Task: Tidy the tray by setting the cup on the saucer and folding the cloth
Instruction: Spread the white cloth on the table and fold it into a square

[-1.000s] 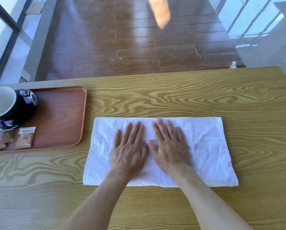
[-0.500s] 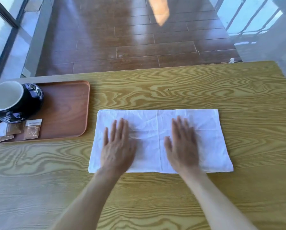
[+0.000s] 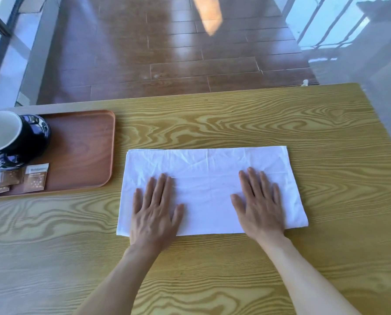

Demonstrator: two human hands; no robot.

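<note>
Two bare hands and forearms, no sleeves.

Left hand [image 3: 154, 214] and right hand [image 3: 259, 206] without rings, gloves or watch; short, unpainted nails; faint tendon lines across the backs. Forearms uncovered all the way to the frame's lower edge, toward 6 o'clock.

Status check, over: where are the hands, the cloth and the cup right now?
Left hand and right hand flat on white cloth, palms down. Cloth a folded rectangle on table, beside tray. Cup on tray. Nothing obstructing.
</note>
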